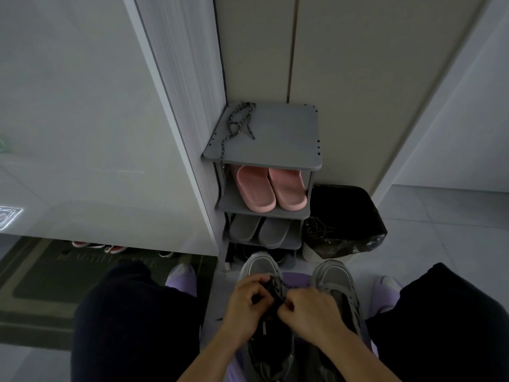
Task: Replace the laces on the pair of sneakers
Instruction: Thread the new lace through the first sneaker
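As left hand (246,297) and right hand (312,308) meet over grey sneaker (258,263), fingers (254,288) curled, pinching dark lace (273,290)

Feed's pretty dim for me, flat cool grey light, soft shadows. Faint glare streaks on the glossy cabinet door (82,119) at left, straight lines bow toward the edges from the wide lens, and the sneaker lace (274,292) down low is just murk.

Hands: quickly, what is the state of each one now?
Left hand: curled, pinching the dark lace on the sneaker.
Right hand: curled, pinching the same lace.
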The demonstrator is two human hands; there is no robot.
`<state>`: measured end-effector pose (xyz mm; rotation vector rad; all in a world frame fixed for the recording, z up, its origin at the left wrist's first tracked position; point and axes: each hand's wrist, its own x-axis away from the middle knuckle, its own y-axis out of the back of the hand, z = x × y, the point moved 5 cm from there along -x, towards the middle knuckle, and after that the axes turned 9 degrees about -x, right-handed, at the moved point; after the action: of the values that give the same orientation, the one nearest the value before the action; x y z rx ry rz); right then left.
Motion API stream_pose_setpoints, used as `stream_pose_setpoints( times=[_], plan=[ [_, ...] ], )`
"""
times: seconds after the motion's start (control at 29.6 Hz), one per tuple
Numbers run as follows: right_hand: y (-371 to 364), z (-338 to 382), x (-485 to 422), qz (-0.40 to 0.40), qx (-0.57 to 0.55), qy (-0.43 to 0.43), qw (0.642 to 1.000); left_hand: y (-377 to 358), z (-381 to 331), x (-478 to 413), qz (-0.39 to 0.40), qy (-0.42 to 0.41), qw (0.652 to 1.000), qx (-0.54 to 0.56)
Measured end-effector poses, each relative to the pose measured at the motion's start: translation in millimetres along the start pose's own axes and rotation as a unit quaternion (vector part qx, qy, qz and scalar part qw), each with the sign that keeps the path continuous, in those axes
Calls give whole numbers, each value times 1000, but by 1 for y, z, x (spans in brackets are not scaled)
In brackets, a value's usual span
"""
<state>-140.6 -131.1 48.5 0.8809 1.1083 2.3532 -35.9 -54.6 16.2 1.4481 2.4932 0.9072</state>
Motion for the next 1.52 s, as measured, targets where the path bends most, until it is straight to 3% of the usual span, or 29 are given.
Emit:
stream_pose_setpoints(
  times=[0.1,0.2,0.27,0.34,0.37,0.41,0.51,0.57,0.64,0.68,0.81,0.91,0.98,1.15,1.25,1.32,1.39,1.45,1.52],
  plan=[
    [8,-17,4,-5,-1,-53,999,17,-3,3,-26,41,996,80],
    [12,-30,8,-12,-2,-74,997,79,10,4,-127,97,967,199],
    [12,-32,9,-11,-3,-77,997,135,26,6,-203,110,939,255],
    [11,-28,9,-8,-16,-69,997,173,34,10,-271,87,874,394],
    [10,-25,8,-4,-21,-60,998,179,31,10,-269,71,849,449],
    [9,-21,7,1,-18,-49,999,175,28,8,-253,74,854,448],
    [6,-13,2,28,-6,-26,999,122,12,2,-122,143,953,236],
    [5,-12,-1,32,-6,-21,999,76,6,1,0,127,992,26],
    [5,-14,-2,28,-11,-20,999,36,6,3,92,65,974,-195],
    [5,-14,-3,25,-15,-18,999,24,6,5,115,48,965,-231],
    [2,-14,-4,3,-7,-15,1000,15,0,7,102,28,971,-214],
    [1,-12,-6,-4,-9,-17,1000,13,2,13,150,40,978,-136],
    [2,-13,-7,-6,-5,-23,1000,17,3,13,162,17,972,-169],
    [1,-12,-4,-22,4,-31,999,49,5,6,90,7,987,-136],
    [0,-17,-5,-19,-25,-38,999,34,-5,19,195,0,971,-135],
    [-1,-21,-5,-2,-34,-39,999,17,-10,32,294,-28,939,-175],
    [2,-20,-4,-2,-47,-20,999,8,-10,38,338,-45,918,-202],
    [6,-13,-3,-11,-65,31,997,12,-4,30,275,-18,941,-198],
    [6,-3,-2,0,-34,95,995,24,3,14,145,-5,964,-223]
  ],
)
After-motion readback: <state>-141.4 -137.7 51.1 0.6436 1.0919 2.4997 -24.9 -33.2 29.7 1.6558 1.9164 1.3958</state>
